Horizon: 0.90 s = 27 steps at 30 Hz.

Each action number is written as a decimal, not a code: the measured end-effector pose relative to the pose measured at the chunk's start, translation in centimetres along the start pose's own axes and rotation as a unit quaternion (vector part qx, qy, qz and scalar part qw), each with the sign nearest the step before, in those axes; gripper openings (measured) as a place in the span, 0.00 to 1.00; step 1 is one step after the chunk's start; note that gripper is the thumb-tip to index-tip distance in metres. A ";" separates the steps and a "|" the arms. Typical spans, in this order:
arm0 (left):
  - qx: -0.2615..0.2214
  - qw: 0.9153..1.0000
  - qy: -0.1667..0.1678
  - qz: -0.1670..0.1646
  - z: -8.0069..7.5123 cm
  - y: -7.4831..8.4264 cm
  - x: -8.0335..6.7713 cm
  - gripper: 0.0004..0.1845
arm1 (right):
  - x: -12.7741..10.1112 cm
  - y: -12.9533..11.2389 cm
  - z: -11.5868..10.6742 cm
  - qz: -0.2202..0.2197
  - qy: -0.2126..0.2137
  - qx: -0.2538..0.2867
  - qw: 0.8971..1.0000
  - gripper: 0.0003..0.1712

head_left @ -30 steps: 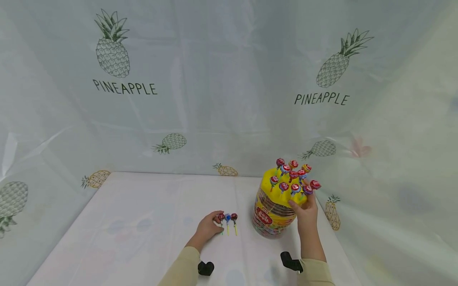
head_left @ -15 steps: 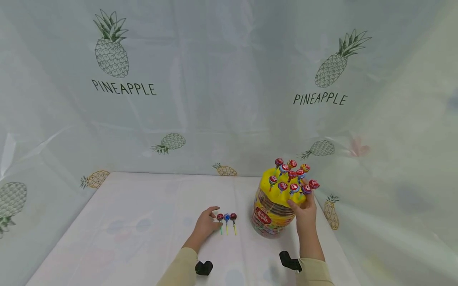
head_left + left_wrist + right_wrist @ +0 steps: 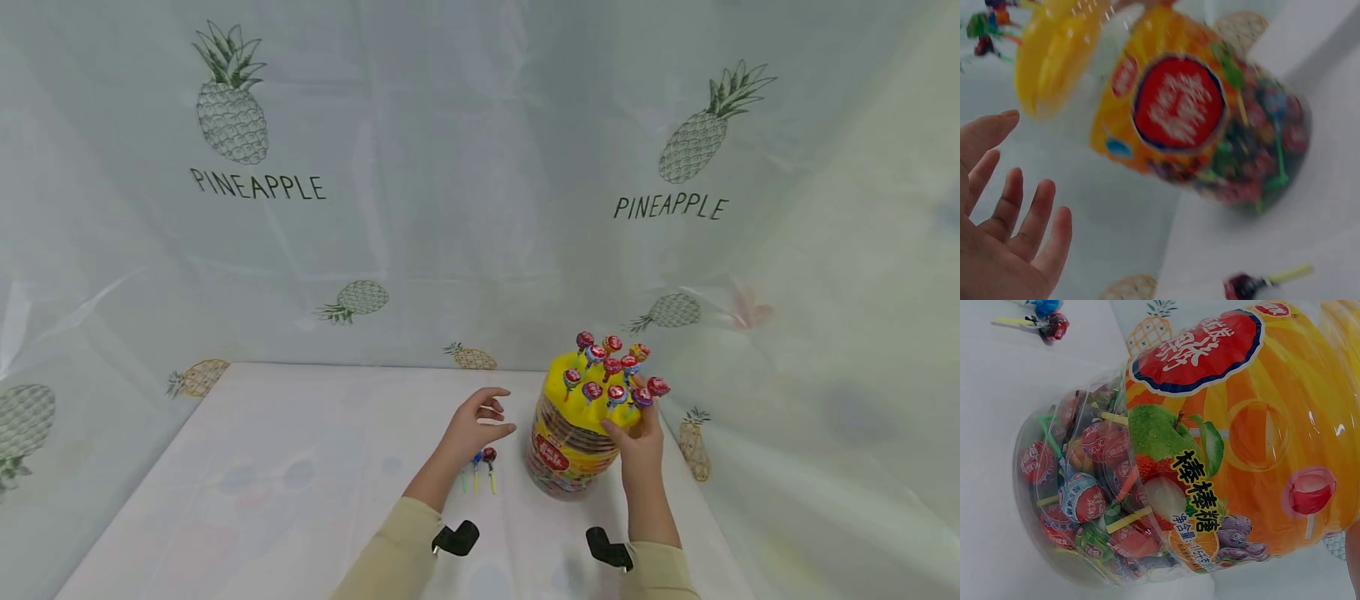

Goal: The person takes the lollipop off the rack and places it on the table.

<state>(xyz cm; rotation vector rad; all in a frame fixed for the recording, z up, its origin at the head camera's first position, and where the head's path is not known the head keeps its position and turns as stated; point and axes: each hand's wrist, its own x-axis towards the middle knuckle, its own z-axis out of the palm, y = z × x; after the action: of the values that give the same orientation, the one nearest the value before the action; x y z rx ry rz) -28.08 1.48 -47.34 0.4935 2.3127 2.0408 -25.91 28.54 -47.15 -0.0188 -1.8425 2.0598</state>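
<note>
A big clear jar [image 3: 551, 450] of lollipops with a yellow lid [image 3: 557, 385] stands at the table's right side. Several wrapped lollipops [image 3: 592, 392] stick up out of the lid. My right hand [image 3: 642, 446] grips the lid's right edge, thumb in front; its other fingers are partly hidden. Left of the jar, my left hand [image 3: 471, 427] is in the air with nothing in it, its fingers spread [image 3: 1010, 231] in the left wrist view. Below it lie a dark red lollipop [image 3: 490, 456], a blue lollipop [image 3: 477, 458] and a green stick [image 3: 463, 480], its head covered by the hand.
The white table [image 3: 300, 500] has its back edge against a hanging sheet [image 3: 465, 208] printed with pineapples. More lollipops [image 3: 1100, 487] fill the jar's lower part in the right wrist view. A black wrist mount [image 3: 456, 538] sits at each sleeve.
My left hand has left the row of lollipops on the table and moved up and right towards the jar. My right hand keeps its hold on the lid.
</note>
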 end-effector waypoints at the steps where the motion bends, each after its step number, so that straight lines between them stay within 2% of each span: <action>1: -0.011 1.000 -0.011 0.009 0.4 0.7 0.1 0.29 | 0.0 0.0 -0.1 0.005 0.003 -0.002 1.000 0.44; 4: -0.044 0.998 -0.031 0.024 1.7 2.4 0.2 0.29 | 0.0 -0.2 -0.2 0.018 0.014 -0.007 1.000 0.45; 9: -0.070 0.996 -0.035 0.032 3.2 4.3 0.0 0.29 | -0.1 -0.3 -0.3 0.028 0.015 -0.011 0.999 0.45; 17: -0.059 0.994 -0.064 0.062 4.4 6.6 -0.1 0.32 | -0.2 -0.3 -0.1 0.006 0.010 -0.006 1.000 0.44; 21: -0.046 0.994 -0.077 0.058 4.8 7.4 -0.1 0.32 | -0.2 -0.3 0.0 -0.004 0.004 0.001 1.000 0.44; 27: -0.022 0.995 -0.082 0.049 5.5 7.6 0.1 0.33 | -0.2 -0.1 0.3 -0.006 0.005 -0.006 1.000 0.43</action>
<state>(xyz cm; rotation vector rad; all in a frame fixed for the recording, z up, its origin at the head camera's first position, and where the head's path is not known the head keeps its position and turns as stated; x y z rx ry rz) -25.30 7.53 -40.78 0.7565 2.1859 2.0016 -25.80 28.25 -47.02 -0.0212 -1.8446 2.0357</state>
